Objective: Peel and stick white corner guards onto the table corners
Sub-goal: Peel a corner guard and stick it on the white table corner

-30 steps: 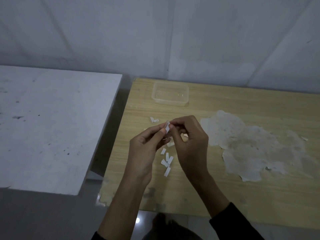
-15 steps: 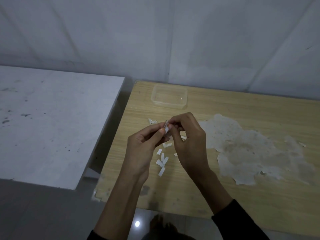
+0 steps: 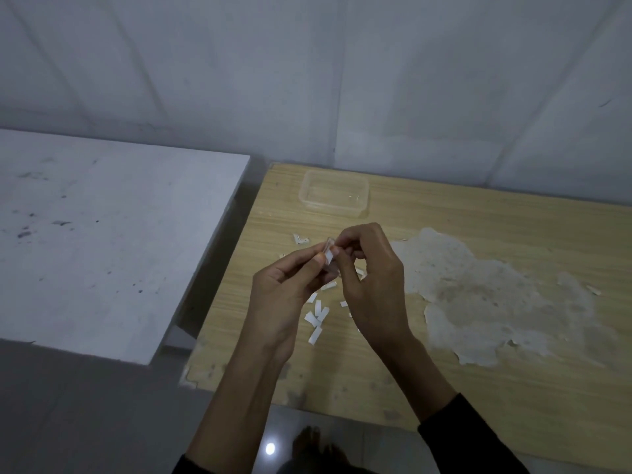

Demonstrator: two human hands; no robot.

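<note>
Both hands are up over the light wooden table (image 3: pixel 444 388), near its left edge. The left hand (image 3: pixel 284 295) pinches a small white corner guard (image 3: pixel 329 257) between thumb & fingertips, fingers narrow & tight on it. The right hand (image 3: pixel 372 278) has its fingertips squeezed on the top of the same guard, picking at the backing strip. Compared w/ a sec ago not much is different: the hands are in about the same pose, the guard is still held upright between them, & the backing doesn't look off yet. The hands sit a bit higher in view, but that's prob. the head cam moving. So the peel step is still going, I think, & no sticking has begun. Under the hands lies a small pile of white paper strips (image 3: pixel 316 318), prob. peeled backings, so some guards may be done already. Another small white corner piece (image 3: pixel 301 239) lies toward the far left corner, just in front of a clear plastic box (image 3: pixel 333 193) that looks empty. A big rough patch of torn surface (image 3: pixel 485 295) spreads toward the right side. A plain white table (image 3: pixel 102 241) stands to the left, w/ a gap between.
</note>
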